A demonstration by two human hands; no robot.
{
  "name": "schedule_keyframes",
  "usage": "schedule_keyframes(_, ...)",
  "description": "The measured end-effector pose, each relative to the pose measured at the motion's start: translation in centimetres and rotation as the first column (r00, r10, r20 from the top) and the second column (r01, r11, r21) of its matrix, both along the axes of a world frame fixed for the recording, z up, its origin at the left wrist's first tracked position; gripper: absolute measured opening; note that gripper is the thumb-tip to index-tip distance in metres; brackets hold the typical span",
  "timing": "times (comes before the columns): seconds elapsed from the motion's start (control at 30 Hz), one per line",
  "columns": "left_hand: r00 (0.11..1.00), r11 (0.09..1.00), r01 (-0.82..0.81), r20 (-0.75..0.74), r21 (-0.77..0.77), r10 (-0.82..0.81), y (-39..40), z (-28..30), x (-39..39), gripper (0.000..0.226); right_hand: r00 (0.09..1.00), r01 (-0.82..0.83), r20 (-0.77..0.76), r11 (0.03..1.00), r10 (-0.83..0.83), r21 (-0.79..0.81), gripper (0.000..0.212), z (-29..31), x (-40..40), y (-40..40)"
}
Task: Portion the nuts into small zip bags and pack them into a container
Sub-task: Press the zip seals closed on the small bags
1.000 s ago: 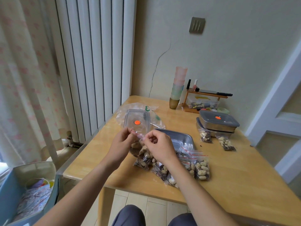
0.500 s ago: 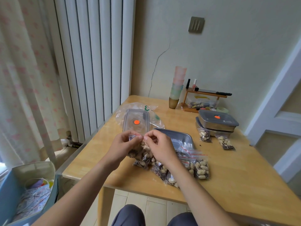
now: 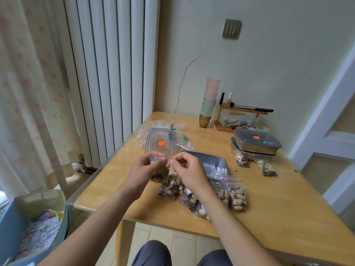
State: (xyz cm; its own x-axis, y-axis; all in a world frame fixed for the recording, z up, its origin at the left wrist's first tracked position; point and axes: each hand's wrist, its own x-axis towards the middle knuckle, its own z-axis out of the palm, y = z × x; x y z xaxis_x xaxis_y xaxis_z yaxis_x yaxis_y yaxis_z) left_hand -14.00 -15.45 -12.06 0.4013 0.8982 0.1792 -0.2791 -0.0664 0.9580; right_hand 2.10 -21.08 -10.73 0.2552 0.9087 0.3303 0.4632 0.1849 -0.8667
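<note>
1. Both my hands are pinched on the top strip of one small zip bag of nuts (image 3: 161,174), held up just above the wooden table (image 3: 269,208). My left hand (image 3: 148,169) nips the seal between thumb and fingertips at its left end and wraps the bag's left side.
2. My right hand (image 3: 189,172) meets it at 3 o'clock, thumb and forefinger squeezed tight on the red-lined seal, the two pinches almost touching.
3. The bag hangs below my fingers, bulging with pale nuts and dark bits.
4. Under my wrists, at 5 o'clock from the grip, a heap of filled zip bags (image 3: 217,194) lies on the table, overlapping one another.
5. At 2 o'clock, just beyond my right hand, sits an open steel tray (image 3: 215,162).
6. At 12 o'clock, a clear lid with an orange sticker (image 3: 161,141) rests on a crumpled plastic bag (image 3: 146,131).
7. Far out at 2 o'clock, two lidded steel containers (image 3: 256,144) are stacked, with two more filled bags (image 3: 253,163) lying at their front.
8. Behind them, near the wall, a stack of pastel cups (image 3: 209,104) stands beside a small wooden rack (image 3: 240,116).
</note>
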Motion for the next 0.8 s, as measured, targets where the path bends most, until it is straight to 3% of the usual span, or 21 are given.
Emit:
schedule_keyframes(0.3, 0.999, 0.999, 0.015, 0.035, -0.043, -0.013, -0.28, 0.01, 0.32, 0.013, 0.996, 0.045, 0.069, 0.998, -0.048, 0.043, 0.013, -0.05, -0.44, 0.06)
schedule_keyframes(0.43, 0.998, 0.998, 0.011, 0.059, -0.060, -0.008, -0.42, 0.22, 0.42, 0.024, 0.994, 0.052, 0.097, 0.996, -0.059, 0.065, 0.014, -0.04, -0.67, 0.10)
schedule_keyframes(0.63, 0.999, 0.999, -0.024, 0.027, -0.029, 0.025, -0.08, 0.06, 0.24, 0.026, 1.000, 0.022, 0.004, 1.000, -0.022, -0.012, 0.013, 0.03, -0.78, 0.02)
schedule_keyframes(0.8, 1.000, 1.000, 0.009, -0.011, 0.005, -0.009, -0.05, -0.02, 0.01, 0.025, 0.998, 0.039, 0.044, 0.999, -0.040, 0.015, 0.014, -0.26, -0.75, 0.10)
